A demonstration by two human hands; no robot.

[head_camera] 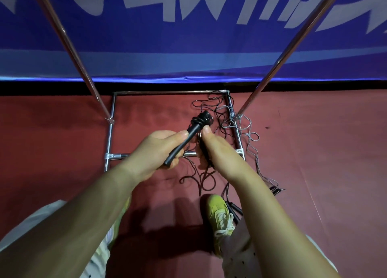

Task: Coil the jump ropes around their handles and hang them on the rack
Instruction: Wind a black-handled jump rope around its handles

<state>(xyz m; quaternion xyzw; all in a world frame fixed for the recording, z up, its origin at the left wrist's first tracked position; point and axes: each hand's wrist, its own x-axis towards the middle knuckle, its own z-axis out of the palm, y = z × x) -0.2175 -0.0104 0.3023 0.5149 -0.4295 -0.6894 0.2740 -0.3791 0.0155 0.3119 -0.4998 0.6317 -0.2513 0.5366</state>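
Jump rope handles [184, 140] black, held over the rack base [111, 131], left hand [155, 150] with fingers clamped around them, rope coils [202, 118] wound at their top, right hand [211, 145] pinching black rope, loose ropes [240, 127] tangled on red floor [314, 152]

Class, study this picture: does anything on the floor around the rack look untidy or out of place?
Yes. Thin black and grey jump-rope cords lie in a loose tangle over the right side of the silver metal rack base and trail across the red floor. Only a few turns sit coiled on the black handle gripped by the left hand.
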